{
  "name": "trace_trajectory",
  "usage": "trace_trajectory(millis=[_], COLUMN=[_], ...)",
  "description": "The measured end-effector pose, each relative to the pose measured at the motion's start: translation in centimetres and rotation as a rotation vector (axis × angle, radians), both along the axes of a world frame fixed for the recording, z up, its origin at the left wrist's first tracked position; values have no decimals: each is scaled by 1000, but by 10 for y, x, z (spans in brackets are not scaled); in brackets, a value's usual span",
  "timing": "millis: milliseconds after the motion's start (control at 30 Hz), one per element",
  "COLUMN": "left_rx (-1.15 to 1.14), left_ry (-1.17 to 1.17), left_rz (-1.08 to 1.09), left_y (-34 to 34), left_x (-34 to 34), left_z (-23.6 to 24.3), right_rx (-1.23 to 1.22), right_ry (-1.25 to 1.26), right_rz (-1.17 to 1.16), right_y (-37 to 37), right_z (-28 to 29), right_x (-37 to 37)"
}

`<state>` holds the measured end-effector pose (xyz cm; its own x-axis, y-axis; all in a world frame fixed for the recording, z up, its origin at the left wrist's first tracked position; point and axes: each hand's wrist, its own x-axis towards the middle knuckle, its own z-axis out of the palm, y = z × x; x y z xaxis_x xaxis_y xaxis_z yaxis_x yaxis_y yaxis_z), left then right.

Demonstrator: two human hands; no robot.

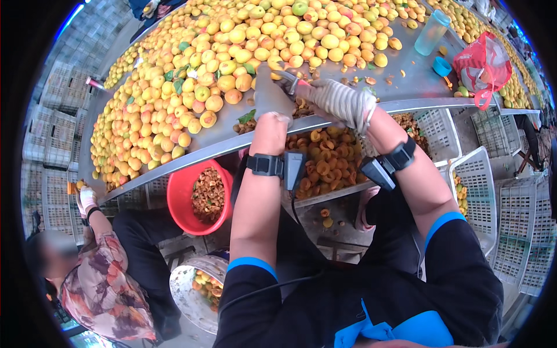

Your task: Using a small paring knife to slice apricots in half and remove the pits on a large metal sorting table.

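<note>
In the head view, the gloved left hand (271, 95) and right hand (342, 101) come together over the near edge of the metal bench (223, 132). The right fingers are closed around the pink-red grip of a metal hand tool (297, 83); the left fingers look curled, but I cannot tell how far, or whether they hold a fruit. Whole apricots (237, 35) are heaped beyond and left of the hands, and brown pits (301, 109) lie beneath them. Below the edge, halved apricots (326, 169) fill a crate. With both hands so close, a slip of the tool could catch the left fingers; wet gloves would likely cause it. A nudged heap might also send apricots rolling over the edge.
</note>
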<state>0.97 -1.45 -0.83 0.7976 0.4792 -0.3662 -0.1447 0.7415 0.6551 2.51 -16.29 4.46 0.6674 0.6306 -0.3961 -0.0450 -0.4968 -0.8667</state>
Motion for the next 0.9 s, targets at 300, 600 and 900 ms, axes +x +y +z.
trace_trajectory(millis=[300, 600, 900], left_rx=[211, 1633, -52], left_ry=[-5, 182, 41], left_rz=[-238, -208, -198], left_y=[-7, -5, -8], left_x=[-8, -9, -21], left_z=[9, -12, 0], right_rx=[362, 346, 559], right_ry=[-467, -440, -226], right_rz=[-317, -200, -278], right_y=[9, 25, 35], right_z=[-14, -26, -22], right_x=[16, 18, -2])
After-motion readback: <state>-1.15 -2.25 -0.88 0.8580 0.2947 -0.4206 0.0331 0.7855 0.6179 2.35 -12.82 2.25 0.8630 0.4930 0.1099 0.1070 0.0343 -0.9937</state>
